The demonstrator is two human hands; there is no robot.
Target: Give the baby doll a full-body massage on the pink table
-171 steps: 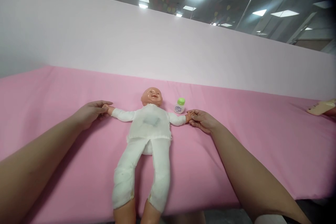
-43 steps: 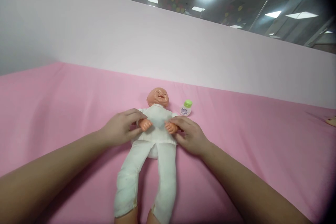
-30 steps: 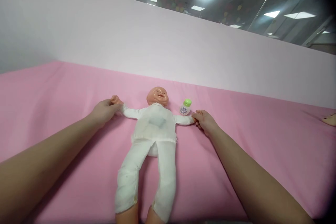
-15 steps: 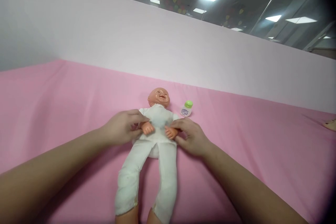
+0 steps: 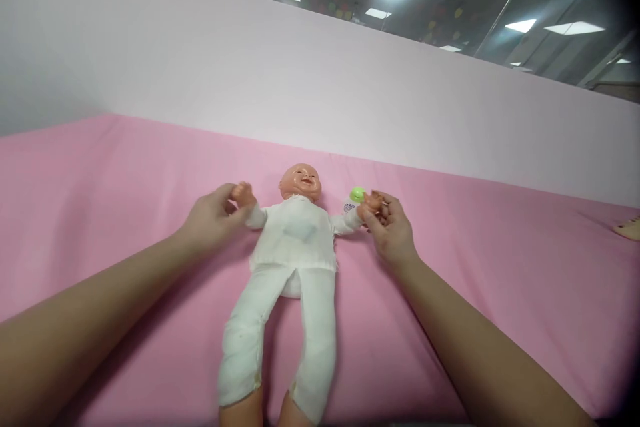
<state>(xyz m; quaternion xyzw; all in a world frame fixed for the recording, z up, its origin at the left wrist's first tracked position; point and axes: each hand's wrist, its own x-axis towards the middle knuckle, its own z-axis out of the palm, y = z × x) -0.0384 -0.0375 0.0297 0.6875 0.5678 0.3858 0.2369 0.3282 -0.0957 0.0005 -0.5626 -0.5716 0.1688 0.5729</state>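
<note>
Beside the doll (image 5: 294,240), a bottle (image 5: 357,195), its print (image 5: 349,207) illegible.

One doll (image 5: 295,247), one bottle (image 5: 357,194), one left hand (image 5: 207,220) and one right hand (image 5: 397,233) are counted at one worktop (image 5: 490,240); one foot (image 5: 628,229) is seen at three o'clock.

One head-worn view — looking forward and down, the wearer's forearms entering from the lower corners.

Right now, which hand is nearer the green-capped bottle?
Right. The right hand is just beside the bottle; the left hand is on the doll's other side.
</note>
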